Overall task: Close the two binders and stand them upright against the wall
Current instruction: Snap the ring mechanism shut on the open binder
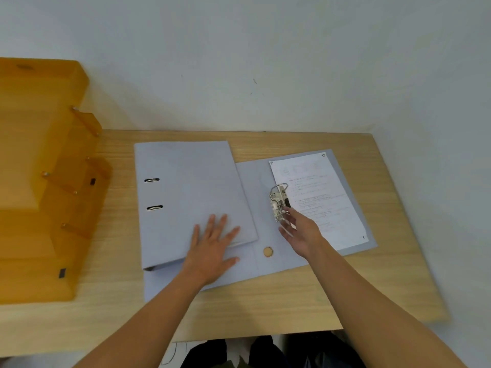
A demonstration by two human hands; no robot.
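One binder [191, 197] lies shut and flat on the desk [292, 301], overlapping the left cover of the open binder [265, 235], whose sheet [318, 197] lies to the right of its ring clamp [279, 201]. Taking that clamp as the landmark: the left hand [212, 251] rests well to its lower left, fingers spread and flat, pressing across the shut binder's near corner and the open cover beneath, gripping nothing. The right hand [300, 232] is just below the clamp, fingers loosely extended and released, a fingertip at or touching the black lever (contact is hard to tell). The wall [265, 62] stands beyond the clamp, at the desk's far edge; an orange tray stack [45, 181] sits far to its left.

The step in hand looks like securing the clamp. Press the lever fully down so the rings meet, and keep the sheet square. The shut binder probably needs sliding leftward off the cover before that cover can fold over.
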